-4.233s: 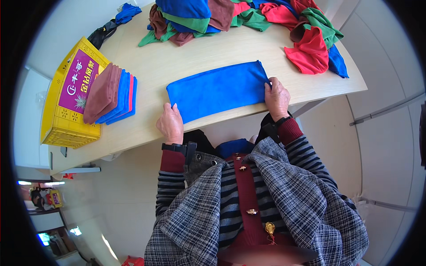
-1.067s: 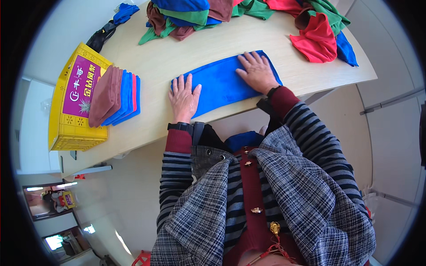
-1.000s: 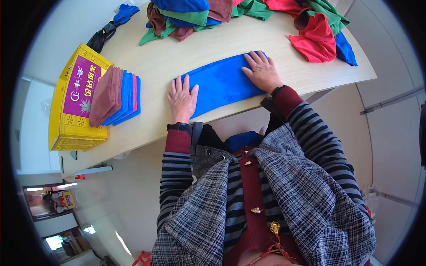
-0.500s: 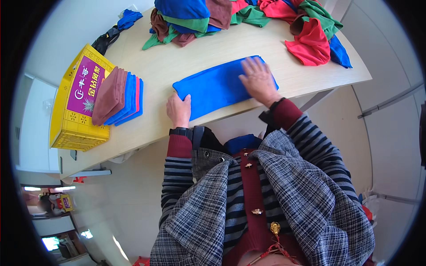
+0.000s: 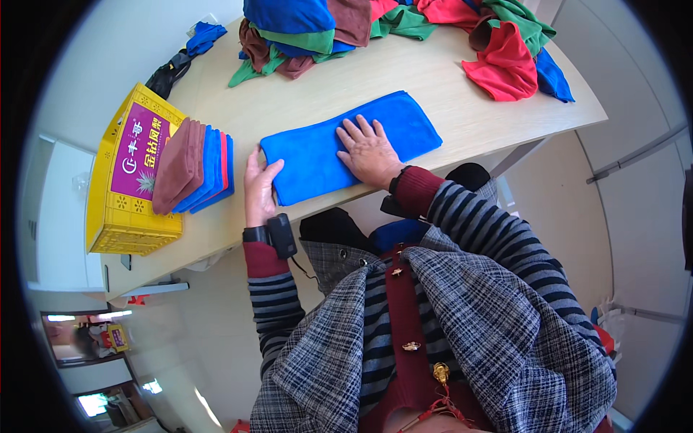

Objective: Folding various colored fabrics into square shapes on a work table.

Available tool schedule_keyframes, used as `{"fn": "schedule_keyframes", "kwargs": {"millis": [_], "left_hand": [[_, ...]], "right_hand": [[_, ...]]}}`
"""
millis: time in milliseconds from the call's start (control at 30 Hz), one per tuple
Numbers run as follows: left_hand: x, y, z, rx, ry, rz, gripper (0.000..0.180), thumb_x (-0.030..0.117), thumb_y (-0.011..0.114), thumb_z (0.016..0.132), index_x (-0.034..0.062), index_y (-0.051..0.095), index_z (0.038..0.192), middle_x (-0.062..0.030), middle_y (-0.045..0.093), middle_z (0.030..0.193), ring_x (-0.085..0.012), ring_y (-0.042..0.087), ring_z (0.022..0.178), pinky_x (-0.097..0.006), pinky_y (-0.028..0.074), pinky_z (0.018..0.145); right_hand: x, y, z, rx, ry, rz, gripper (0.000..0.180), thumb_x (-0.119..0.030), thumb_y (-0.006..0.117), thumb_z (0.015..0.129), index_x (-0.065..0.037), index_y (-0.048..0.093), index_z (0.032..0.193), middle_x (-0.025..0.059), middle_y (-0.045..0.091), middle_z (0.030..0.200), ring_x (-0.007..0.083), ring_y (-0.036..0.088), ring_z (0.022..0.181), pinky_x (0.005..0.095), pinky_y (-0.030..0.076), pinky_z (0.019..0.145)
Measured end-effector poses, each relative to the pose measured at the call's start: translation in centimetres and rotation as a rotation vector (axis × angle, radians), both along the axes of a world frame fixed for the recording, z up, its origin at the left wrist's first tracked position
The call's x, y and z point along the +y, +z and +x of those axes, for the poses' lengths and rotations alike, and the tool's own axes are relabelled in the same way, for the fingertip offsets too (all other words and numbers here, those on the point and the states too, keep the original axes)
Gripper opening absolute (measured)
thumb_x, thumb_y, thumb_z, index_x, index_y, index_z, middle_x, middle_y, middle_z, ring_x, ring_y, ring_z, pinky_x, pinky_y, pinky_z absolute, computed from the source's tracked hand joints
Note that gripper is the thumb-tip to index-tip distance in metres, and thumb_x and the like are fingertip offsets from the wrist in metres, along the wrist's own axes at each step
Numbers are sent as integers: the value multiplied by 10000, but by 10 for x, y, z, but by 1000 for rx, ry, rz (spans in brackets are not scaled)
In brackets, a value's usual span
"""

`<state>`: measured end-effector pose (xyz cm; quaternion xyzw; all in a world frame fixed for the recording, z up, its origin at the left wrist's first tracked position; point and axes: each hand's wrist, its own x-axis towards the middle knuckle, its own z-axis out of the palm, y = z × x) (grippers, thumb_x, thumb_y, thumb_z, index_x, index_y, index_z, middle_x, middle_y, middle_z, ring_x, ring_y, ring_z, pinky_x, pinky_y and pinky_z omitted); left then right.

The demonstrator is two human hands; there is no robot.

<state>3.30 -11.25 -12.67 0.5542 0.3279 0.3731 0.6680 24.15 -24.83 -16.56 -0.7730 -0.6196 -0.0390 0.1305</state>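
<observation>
A folded blue cloth (image 5: 303, 164) lies flat as a long rectangle near the table's front edge. My right hand (image 5: 369, 155) rests palm down on its middle, fingers spread. At the cloth's left end is my left hand (image 5: 261, 189), its thumb over the edge and its fingers stretched along the outer side, apart from the thumb. To the left, several folded cloths, brown (image 5: 179, 167), blue (image 5: 207, 169) and red (image 5: 225, 162), lean in a row against a yellow crate.
The yellow crate (image 5: 137, 234) with a purple label stands at the table's left end. A heap of loose cloths (image 5: 289, 18) in blue, green, brown and red fills the far side. A crumpled red cloth (image 5: 505, 68) lies at the far right on the table (image 5: 491, 130).
The blue cloth has shifted left and slightly nearer. My right hand has slid left from its right end to its middle. My left hand has moved left with the cloth's edge.
</observation>
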Motion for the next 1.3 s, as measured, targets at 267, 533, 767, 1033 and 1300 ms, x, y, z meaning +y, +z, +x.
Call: {"fn": "schedule_keyframes", "kwargs": {"millis": [267,533,767,1033,1300], "left_hand": [[-24,58,62,3,-158,201,840,-54,648,841,10,227,1565,-130,663,1045,-152,642,897,-276,528,803],[-24,50,152,317,-252,356,830,22,682,790,10,309,1531,-78,660,920,-119,628,791,-263,522,719],[-55,23,219,743,-196,789,812,117,664,757,5,356,1500,-213,684,1018,-310,675,922,-391,538,828],[-82,17,245,904,-190,843,785,146,620,759,15,376,1493,-304,668,1155,-430,652,1081,-482,518,936],[-93,6,247,883,-229,964,665,117,602,827,-2,396,1448,-274,696,1058,-427,684,964,-495,552,839]], "right_hand": [[7,-3,-21,15,16,83,576,-398,444,1031,-59,435,1496,144,392,1570,368,308,1476,542,200,1214],[-63,-2,-22,16,171,69,595,-373,575,935,2,511,1392,193,463,1476,365,377,1420,541,221,1202],[-94,-4,-21,-19,261,48,567,-310,523,938,27,518,1394,198,476,1476,360,372,1428,537,223,1201],[-93,-17,-19,-171,272,-84,582,-247,483,931,71,490,1419,185,471,1510,349,397,1420,526,213,1208],[-94,-17,-15,10,256,109,544,-206,558,847,41,579,1332,183,531,1431,352,461,1349,525,300,1161]]}}
